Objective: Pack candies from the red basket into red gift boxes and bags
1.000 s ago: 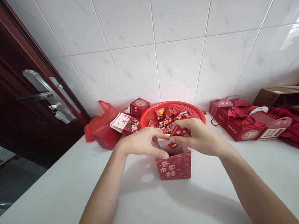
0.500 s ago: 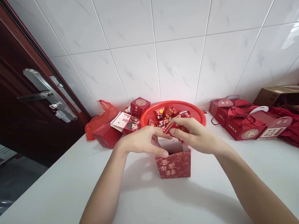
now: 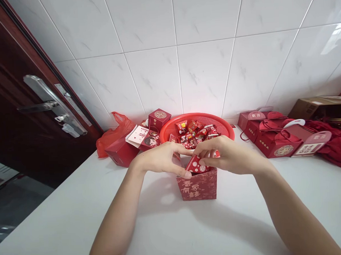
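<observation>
A red gift box (image 3: 199,187) with gold lettering stands upright on the white table, its top open. My left hand (image 3: 160,160) is closed about the box's left side, the thumb at the front rim and the fingers reaching across the top. In my right hand (image 3: 222,155) is a small red packet (image 3: 195,165) with pale round patterns, pinched between thumb and fingers. The packet is tilted and partly down in the mouth of the box. Just behind stands a red plastic basket (image 3: 226,125), holding several wrapped candies (image 3: 192,131). The box's inside is mostly hidden.
Red boxes (image 3: 123,151) and a red plastic bag (image 3: 116,128) are at the left by the wall. Several red boxes with bows (image 3: 280,140) stand on the right, beside a brown carton (image 3: 312,110) and red cloth (image 3: 339,153). A dark door (image 3: 10,75) borders the left.
My right hand has lowered the red packet into the box's opening and turned it, so its patterned face shows. My left hand has stayed at the box.
</observation>
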`<action>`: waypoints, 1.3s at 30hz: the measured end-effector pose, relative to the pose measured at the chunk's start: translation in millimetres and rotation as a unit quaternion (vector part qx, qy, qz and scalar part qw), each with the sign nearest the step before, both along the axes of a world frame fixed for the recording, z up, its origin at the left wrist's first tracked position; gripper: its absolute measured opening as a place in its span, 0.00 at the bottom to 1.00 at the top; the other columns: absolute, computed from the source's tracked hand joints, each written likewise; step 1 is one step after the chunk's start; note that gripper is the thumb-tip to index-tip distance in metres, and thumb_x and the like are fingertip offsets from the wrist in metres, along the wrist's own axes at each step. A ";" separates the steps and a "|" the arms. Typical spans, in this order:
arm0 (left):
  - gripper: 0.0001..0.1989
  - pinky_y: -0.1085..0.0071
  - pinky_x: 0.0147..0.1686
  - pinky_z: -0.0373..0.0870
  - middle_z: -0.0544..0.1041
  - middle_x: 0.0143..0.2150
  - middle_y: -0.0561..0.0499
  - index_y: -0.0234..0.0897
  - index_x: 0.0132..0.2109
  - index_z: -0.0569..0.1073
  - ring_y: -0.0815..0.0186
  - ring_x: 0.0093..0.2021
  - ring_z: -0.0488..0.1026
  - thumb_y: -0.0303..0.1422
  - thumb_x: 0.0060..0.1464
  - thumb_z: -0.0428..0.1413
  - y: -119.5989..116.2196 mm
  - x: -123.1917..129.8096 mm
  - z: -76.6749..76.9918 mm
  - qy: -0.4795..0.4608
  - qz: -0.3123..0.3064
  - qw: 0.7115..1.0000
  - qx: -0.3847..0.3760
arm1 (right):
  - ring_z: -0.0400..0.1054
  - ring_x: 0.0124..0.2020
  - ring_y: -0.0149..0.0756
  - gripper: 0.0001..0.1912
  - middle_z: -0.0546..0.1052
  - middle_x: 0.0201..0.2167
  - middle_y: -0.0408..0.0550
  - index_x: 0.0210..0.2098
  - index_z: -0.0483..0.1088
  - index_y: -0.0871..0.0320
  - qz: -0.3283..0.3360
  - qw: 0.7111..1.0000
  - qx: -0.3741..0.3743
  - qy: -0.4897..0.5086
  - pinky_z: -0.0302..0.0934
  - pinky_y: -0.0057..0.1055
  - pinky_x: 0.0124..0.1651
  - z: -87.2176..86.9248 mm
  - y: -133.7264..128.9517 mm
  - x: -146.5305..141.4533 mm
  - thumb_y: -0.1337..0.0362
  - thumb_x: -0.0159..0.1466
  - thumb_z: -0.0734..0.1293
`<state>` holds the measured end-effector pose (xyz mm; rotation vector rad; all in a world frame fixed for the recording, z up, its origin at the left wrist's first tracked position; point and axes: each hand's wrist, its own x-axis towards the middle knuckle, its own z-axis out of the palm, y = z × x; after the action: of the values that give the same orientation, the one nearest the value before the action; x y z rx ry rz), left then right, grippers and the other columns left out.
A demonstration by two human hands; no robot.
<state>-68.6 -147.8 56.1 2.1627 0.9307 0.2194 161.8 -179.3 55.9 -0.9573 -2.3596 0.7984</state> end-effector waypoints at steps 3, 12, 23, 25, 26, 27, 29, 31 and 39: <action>0.29 0.70 0.42 0.72 0.80 0.53 0.49 0.46 0.56 0.79 0.55 0.49 0.77 0.42 0.45 0.69 0.8 -1.0 -1.0 -0.001 -0.001 1.000 -0.005 | 0.69 0.30 0.32 0.11 0.79 0.31 0.44 0.35 0.77 0.56 -0.035 0.998 0.041 -0.016 0.59 0.28 0.32 -0.8 -0.7 -1.6 0.74 0.62 0.64; 0.27 0.69 0.46 0.72 0.81 0.51 0.51 0.49 0.57 0.78 0.58 0.47 0.79 0.38 0.48 0.68 1.1 -2.3 -1.4 -0.018 -0.024 0.999 -0.015 | 0.70 0.28 0.32 0.16 0.81 0.31 0.43 0.39 0.80 0.54 0.044 0.996 0.012 -0.079 0.57 0.29 0.31 -0.9 -1.2 -5.1 0.76 0.61 0.63; 0.26 0.68 0.47 0.75 0.80 0.56 0.48 0.46 0.58 0.77 0.57 0.51 0.78 0.31 0.51 0.63 -0.7 -1.9 -2.2 -0.011 -0.028 0.997 0.078 | 0.75 0.41 0.41 0.10 0.81 0.42 0.49 0.41 0.78 0.55 -0.083 0.991 0.081 0.060 0.70 0.35 0.42 6.0 2.0 22.7 0.58 0.66 0.66; 0.22 0.68 0.46 0.75 0.81 0.53 0.48 0.44 0.56 0.79 0.57 0.50 0.79 0.30 0.53 0.61 0.2 0.1 -4.4 -0.039 -0.014 0.994 0.105 | 0.75 0.43 0.42 0.12 0.81 0.44 0.50 0.43 0.78 0.55 -0.100 0.989 0.086 0.070 0.70 0.38 0.45 5.7 5.0 27.3 0.56 0.66 0.67; 0.21 0.67 0.45 0.75 0.82 0.52 0.48 0.43 0.55 0.79 0.57 0.49 0.79 0.30 0.54 0.60 0.6 0.7 -5.3 -0.060 0.001 0.991 0.122 | 0.75 0.45 0.43 0.13 0.81 0.45 0.51 0.44 0.77 0.55 -0.107 0.988 0.086 0.075 0.71 0.39 0.46 5.1 7.0 29.3 0.55 0.66 0.67; 0.20 0.67 0.44 0.76 0.82 0.50 0.48 0.42 0.55 0.79 0.58 0.47 0.79 0.31 0.54 0.60 1.1 1.1 -5.9 -0.086 0.022 0.986 0.140 | 0.75 0.46 0.44 0.15 0.80 0.47 0.51 0.46 0.77 0.55 -0.116 0.987 0.082 0.079 0.71 0.41 0.48 4.4 9.4 30.9 0.53 0.65 0.68; 0.20 0.68 0.42 0.76 0.83 0.44 0.48 0.40 0.55 0.79 0.61 0.41 0.79 0.32 0.55 0.60 1.9 1.4 -6.6 -0.146 0.075 0.971 0.176 | 0.74 0.49 0.47 0.22 0.79 0.50 0.53 0.52 0.74 0.55 -0.131 0.985 0.064 0.087 0.71 0.43 0.49 2.3 14.6 32.8 0.51 0.63 0.70; 0.22 0.69 0.39 0.76 0.81 0.37 0.50 0.39 0.57 0.77 0.64 0.36 0.77 0.34 0.55 0.61 2.4 1.7 -6.9 -0.212 0.129 0.946 0.207 | 0.74 0.50 0.48 0.29 0.78 0.51 0.54 0.56 0.71 0.55 -0.124 0.986 0.029 0.105 0.72 0.43 0.48 0.0 19.7 32.4 0.49 0.60 0.73; 0.32 0.68 0.41 0.77 0.80 0.43 0.47 0.38 0.63 0.69 0.61 0.42 0.78 0.39 0.53 0.65 1.3 10.6 -6.3 -0.340 0.170 0.914 0.142 | 0.76 0.36 0.40 0.24 0.80 0.36 0.49 0.48 0.70 0.58 -0.030 0.953 -0.133 0.271 0.73 0.36 0.37 -3.9 25.2 23.8 0.51 0.59 0.74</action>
<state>-58.0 -146.6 49.7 1.9209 0.8772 1.2591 185.7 -154.2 52.0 -0.7779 -1.7717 1.2008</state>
